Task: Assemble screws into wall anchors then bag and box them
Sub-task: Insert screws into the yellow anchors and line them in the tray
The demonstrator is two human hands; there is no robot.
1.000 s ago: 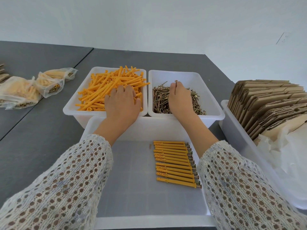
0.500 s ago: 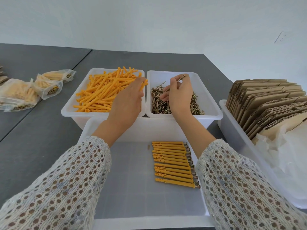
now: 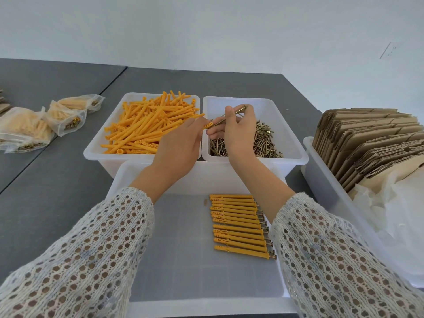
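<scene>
So that the screw [image 3: 230, 115] can slide in, her right hand [image 3: 238, 131] pinches it while her left hand [image 3: 177, 145] holds the orange anchor [image 3: 208, 125] steady.

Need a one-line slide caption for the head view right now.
Right hand feeds a screw into the orange anchor held by the left hand, above the tray of finished pieces.

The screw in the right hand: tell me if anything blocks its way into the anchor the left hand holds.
Nothing visible blocks it. The right hand pinches the screw, whose tip already meets the open end of the anchor held in the left hand, above the divide between the two bins.
</scene>
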